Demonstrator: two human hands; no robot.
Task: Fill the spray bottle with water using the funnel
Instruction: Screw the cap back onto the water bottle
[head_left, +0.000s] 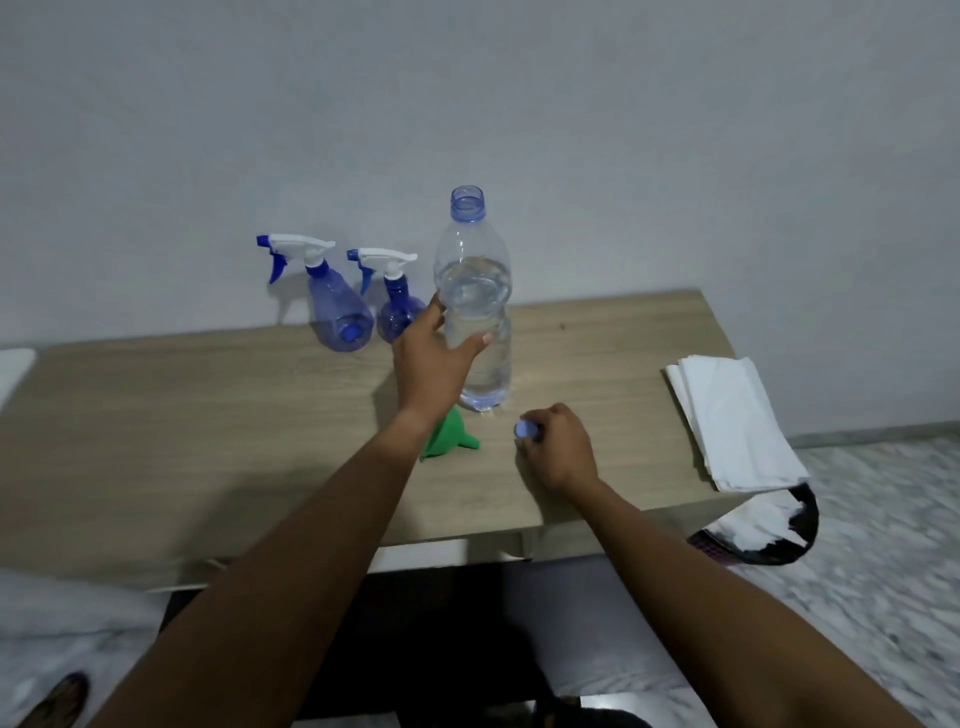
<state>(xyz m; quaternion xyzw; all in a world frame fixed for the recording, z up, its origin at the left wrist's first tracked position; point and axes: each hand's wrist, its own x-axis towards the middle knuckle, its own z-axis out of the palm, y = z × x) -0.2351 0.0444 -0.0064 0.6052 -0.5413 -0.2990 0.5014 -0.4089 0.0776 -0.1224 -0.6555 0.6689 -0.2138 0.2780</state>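
Head view, looking down at a light wooden table (208, 415) set against a pale wall.

Toward the back left of the table stand two translucent blue bottles with white-and-blue trigger heads screwed on, nozzles pointing left: the larger spray bottle (335, 306), and just to its right the smaller spray bottle (396, 306).

Next comes the person's left hand (431, 364), reaching forward from a bare arm. Its thumb and fingers are wrapped around the middle of a clear water bottle (475, 291). This bottle is upright, uncapped, and more than half full of water, with its base at the tabletop just right of the smaller spray bottle.

In front of the water bottle lies a green funnel (452, 440) on its side, spout pointing right, partly hidden under the left wrist. Neither hand touches it.

Right of the funnel, the right hand (561, 452) rests low at the table, fingers curled around a small blue bottle cap (525, 429).

Farther right, near the table's edge, sits a folded white cloth or paper towel (737, 421). Below it, on a marbled floor, is a dark round container (763, 530) with something white inside; what it is I cannot tell.
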